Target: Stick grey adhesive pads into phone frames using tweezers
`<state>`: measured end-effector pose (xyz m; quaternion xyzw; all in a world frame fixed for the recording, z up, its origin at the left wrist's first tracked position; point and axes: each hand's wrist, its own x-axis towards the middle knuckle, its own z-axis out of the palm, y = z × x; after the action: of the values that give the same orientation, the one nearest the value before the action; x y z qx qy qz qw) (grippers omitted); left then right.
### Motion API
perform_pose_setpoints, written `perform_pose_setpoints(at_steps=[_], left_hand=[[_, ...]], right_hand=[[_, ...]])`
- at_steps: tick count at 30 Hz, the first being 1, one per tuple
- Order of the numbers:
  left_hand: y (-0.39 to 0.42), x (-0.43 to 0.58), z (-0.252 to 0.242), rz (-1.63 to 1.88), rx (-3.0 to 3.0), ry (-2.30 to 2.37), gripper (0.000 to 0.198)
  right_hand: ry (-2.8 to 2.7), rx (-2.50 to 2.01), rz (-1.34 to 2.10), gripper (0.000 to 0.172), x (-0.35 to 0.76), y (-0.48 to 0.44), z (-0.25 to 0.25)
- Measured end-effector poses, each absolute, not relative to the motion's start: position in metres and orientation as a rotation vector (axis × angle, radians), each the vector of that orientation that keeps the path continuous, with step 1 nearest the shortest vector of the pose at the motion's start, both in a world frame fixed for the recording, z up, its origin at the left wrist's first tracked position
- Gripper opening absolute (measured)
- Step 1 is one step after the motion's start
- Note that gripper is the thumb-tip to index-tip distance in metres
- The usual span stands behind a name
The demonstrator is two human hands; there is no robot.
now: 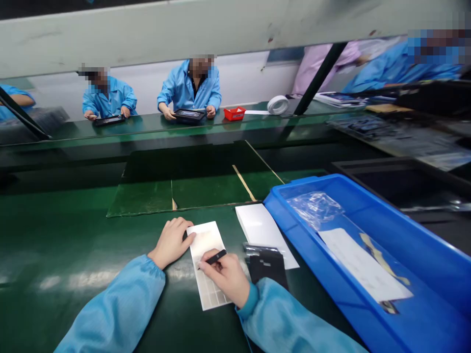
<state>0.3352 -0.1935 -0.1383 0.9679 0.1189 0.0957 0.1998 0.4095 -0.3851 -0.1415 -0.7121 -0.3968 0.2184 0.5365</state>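
Observation:
A white sheet of labels [211, 289] lies at a slant on the green bench, its lower part divided into a pale grid. Resting at the sheet's upper left edge, my left hand [172, 242] has its thumb on the paper and its fingers bent, holding it down. My right hand [230, 277] is closed around a slim black pen-like tool [216, 256], whose tip points down left at the sheet's middle. Whether it is a pen or tweezers I cannot tell. Beside my right wrist lie a black flat packet [270, 267] and white paper [259, 223].
A long blue bin [301, 245] at right holds clear plastic, a white sheet [364, 264] and a tan strip. A green board [147, 198] lies ahead. Across the bench, people in blue handle dark devices near a red tray [234, 113] and a white roll [277, 104].

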Motion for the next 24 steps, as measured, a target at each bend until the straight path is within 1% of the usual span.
perform_pose_setpoints(at_steps=[12, 24], left_hand=[[-0.1931, 0.3356, -0.1401, 0.283, 2.708, 0.32, 0.019], [-0.1955, 0.3341, -0.1412, 0.297, 2.709, 0.321, 0.018]], right_hand=[[-0.957, -1.657, 0.49, 0.022, 0.4091, -0.3846, -0.1442], [-0.983, -1.7, 0.438, 0.022, 0.4104, -0.3856, -0.1434]])
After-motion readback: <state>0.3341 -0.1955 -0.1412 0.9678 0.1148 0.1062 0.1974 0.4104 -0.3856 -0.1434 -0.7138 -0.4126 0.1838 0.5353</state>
